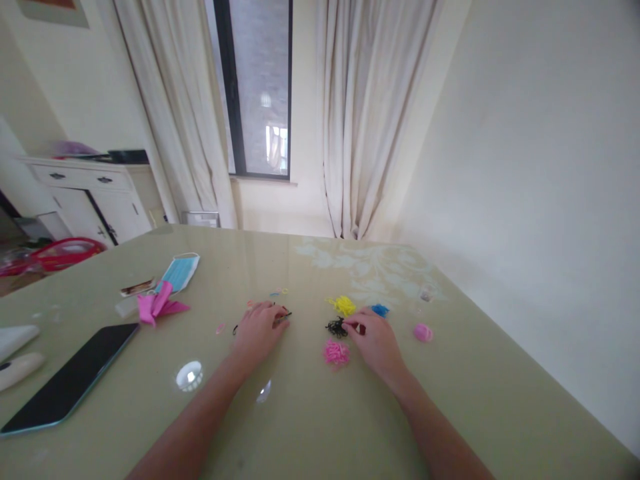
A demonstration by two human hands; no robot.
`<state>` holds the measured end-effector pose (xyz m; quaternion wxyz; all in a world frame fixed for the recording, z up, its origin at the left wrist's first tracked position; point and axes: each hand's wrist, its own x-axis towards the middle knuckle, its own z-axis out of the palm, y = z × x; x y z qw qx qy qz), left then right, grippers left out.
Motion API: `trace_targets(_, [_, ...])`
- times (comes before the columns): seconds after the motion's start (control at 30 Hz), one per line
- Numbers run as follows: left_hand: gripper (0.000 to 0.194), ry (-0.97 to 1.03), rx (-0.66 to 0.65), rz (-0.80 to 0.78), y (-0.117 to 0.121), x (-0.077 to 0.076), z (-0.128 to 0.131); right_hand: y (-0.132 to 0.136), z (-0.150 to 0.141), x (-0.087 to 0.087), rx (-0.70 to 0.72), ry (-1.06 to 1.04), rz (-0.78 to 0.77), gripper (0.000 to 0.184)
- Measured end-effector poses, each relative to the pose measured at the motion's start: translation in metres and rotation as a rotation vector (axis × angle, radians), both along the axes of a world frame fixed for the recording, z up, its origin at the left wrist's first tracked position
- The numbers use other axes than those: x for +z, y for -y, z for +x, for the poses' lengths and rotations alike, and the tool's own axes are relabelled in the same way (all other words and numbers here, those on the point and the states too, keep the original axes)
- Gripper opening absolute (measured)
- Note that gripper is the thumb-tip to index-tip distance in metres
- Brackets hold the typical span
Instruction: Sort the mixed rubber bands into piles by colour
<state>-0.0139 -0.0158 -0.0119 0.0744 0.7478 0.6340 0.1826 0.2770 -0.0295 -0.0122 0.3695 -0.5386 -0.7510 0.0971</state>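
My right hand [375,339] pinches thumb and forefinger at the right edge of a pile of small black rubber bands [335,327]. A yellow pile of bands [344,305] lies just behind it, a pink pile [337,353] in front. Blue bands [380,311] show partly behind my right hand. My left hand [257,328] rests palm down on the table, fingers curved and thumb a little apart. Small dark and coloured bands show around its fingertips; what lies under the palm is hidden. A few loose bands [275,294] lie beyond it.
A pink round item [423,333] lies to the right. On the left are a dark-screened tablet or phone [73,377], pink folded material [160,305], a blue face mask [180,272] and white objects [17,341]. The glossy table [310,427] meets the wall at right.
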Motion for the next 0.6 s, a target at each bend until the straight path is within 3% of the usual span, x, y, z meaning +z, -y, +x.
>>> trace_targets(0.43, [0.030,-0.177,-0.019,0.089,-0.004,-0.001,0.015,-0.007,0.000,-0.020,0.000,0.112,0.066,0.021])
trace_targets(0.6, [0.026,-0.032,-0.015,0.130,-0.006,-0.003,0.009,-0.004,0.000,-0.012,-0.014,0.105,0.031,0.019])
